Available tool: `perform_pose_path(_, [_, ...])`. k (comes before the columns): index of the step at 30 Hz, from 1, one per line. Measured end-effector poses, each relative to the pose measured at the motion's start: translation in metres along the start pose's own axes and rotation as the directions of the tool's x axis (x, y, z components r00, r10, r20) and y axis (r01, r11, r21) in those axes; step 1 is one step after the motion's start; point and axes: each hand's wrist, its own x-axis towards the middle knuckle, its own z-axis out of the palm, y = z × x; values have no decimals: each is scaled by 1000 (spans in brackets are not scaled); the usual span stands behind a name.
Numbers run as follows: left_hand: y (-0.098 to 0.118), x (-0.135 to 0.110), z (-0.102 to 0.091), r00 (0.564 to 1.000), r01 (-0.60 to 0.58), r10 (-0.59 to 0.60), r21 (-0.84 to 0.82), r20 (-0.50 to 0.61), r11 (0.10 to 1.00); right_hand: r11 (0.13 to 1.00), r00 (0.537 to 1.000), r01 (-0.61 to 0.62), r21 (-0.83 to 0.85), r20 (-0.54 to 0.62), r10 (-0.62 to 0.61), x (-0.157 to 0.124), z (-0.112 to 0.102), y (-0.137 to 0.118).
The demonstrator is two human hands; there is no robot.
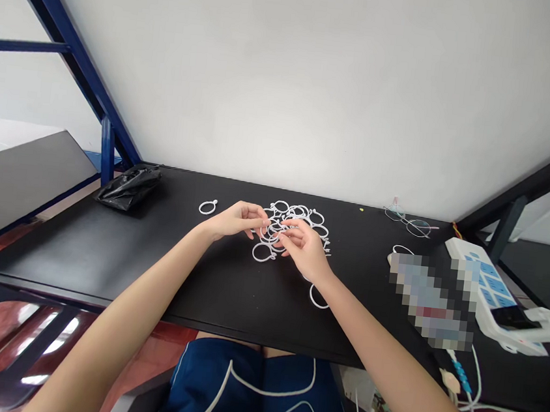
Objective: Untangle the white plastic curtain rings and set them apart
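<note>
A pile of white rings (317, 218), each with a small knob or clasp on its rim, lies on the black tabletop. Over the pile's left side, my left hand (240, 221) pinches the edge of a white ring between thumb and fingertips. From the right, my right hand (304, 248) meets it with thumb and forefinger closed at the same ring, close to the left fingertips. The ring's exact outline blends with the pile behind it. One loose ring (207, 208) lies left of my left hand, and another ring (317, 297) is partly hidden under my right wrist.
A crumpled black plastic bag (129, 187) sits at the table's left end. On the right are eyeglasses (406, 221), a blurred phone-like object (429, 301) with a cable, and a white power strip (490, 287). A pale wall (287, 89) rises behind the table.
</note>
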Motion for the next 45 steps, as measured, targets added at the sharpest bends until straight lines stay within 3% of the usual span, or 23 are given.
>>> perform_pose_path(29, [5,-1,4,999,45,-45,56,-1,997,991,991,135,0,0,-135,-4,1,-2])
perform_pose_path(41, [5,-1,2,997,33,-38,75,67,997,990,990,138,-9,-3,-138,-4,1,0])
perform_pose_path(45, [4,-1,3,990,25,-32,50,135,998,989,989,147,-17,-10,-147,-3,1,0])
